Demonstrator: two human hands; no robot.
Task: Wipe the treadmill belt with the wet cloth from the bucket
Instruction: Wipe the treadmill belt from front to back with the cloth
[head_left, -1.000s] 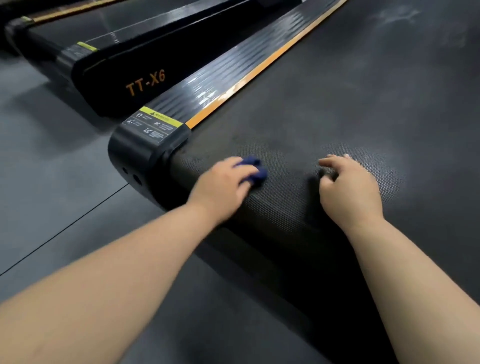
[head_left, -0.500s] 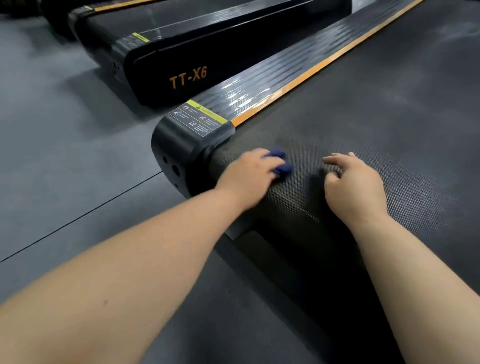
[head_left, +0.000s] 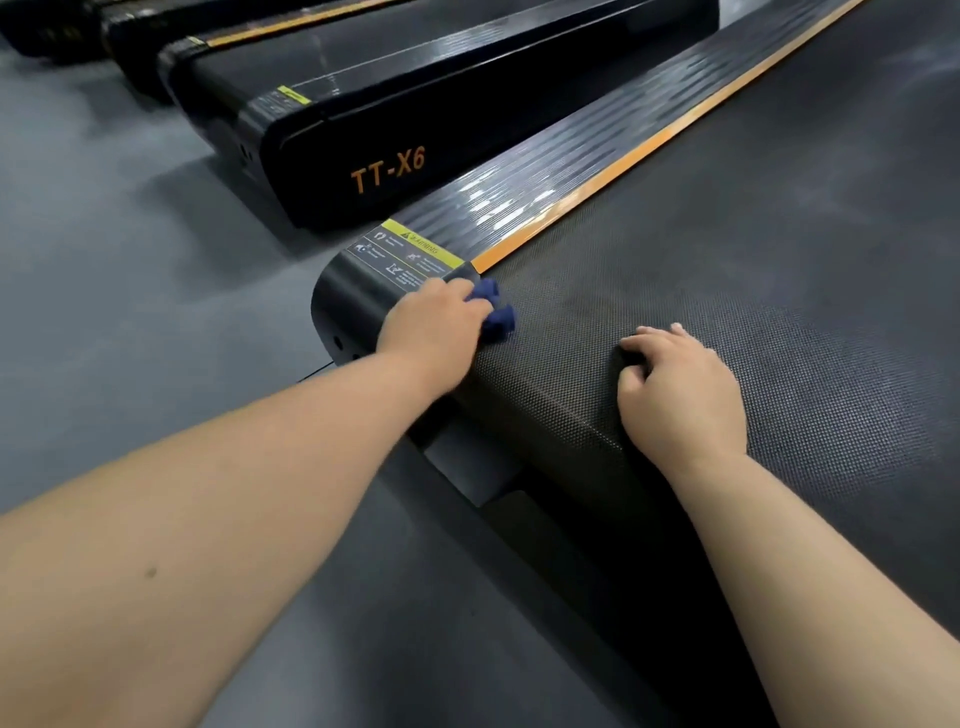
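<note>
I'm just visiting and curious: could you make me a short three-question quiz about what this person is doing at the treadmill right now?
1. True or false: the left hand holds the blue cloth on the treadmill belt.
2. What does the right hand hold? A) a bucket B) nothing, it rests on the belt C) a brush
3. What lettering shows on the neighbouring treadmill?

Key: 1. True, near the belt's rear left corner, beside the warning label. 2. B. 3. TT-X6, in orange.
</note>
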